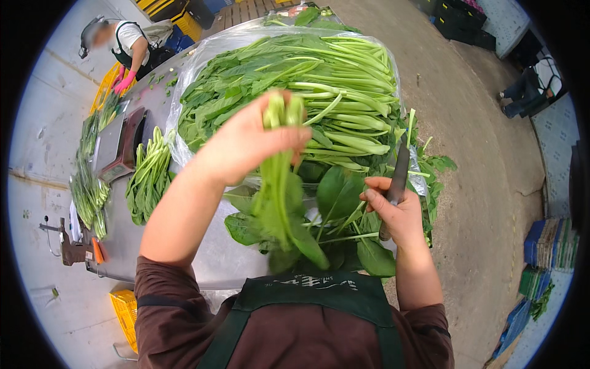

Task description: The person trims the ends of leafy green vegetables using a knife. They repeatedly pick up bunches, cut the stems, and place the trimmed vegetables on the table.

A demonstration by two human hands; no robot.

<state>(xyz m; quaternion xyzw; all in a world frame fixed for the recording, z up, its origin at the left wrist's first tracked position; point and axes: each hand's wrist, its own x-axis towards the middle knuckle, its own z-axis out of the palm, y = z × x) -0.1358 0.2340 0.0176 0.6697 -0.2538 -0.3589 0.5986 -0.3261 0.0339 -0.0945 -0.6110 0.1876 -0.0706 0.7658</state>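
Note:
My left hand (258, 138) is closed around a bunch of leafy green stalks (274, 184), cut ends up and leaves hanging down, a little blurred. In my right hand (398, 212) is a knife (400, 170), its dark blade pointing away from me. Loose leaves and thin stems (341, 193) lie beneath and between my hands; whether my right fingers also pinch a stem I cannot tell. Beyond my hands a large heap of the same greens (276, 69) rests on a clear plastic sheet (184, 87), most stalk ends towards the right.
The metal table (216, 263) carries a weighing scale (122, 143), a loose bunch of greens (150, 180) and bagged greens (87, 175) at left. An orange-handled tool (97, 250) lies near its corner. A co-worker in pink gloves (125, 82) stands far left; another person (534, 87) is far right.

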